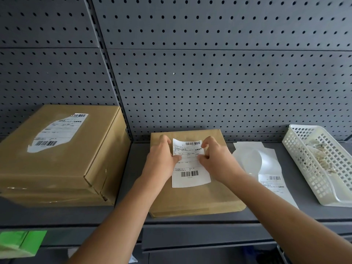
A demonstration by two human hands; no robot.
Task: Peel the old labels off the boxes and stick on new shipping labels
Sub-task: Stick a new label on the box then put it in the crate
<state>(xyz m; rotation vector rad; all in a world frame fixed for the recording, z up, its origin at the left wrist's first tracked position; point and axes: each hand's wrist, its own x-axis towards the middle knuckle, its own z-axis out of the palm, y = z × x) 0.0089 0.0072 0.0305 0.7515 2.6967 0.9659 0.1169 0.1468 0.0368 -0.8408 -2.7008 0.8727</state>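
Pegboard (209, 82), wht basket (304, 164), green box maybe (21, 242).

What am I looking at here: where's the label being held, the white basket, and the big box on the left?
label (190, 165): head view, on its printed middle.
white basket (302, 156): head view, on its left side wall.
big box (62, 168): head view, on the bare cardboard of its top.

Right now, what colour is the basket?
The basket is white, a lattice full of holes, seen best in the head view.
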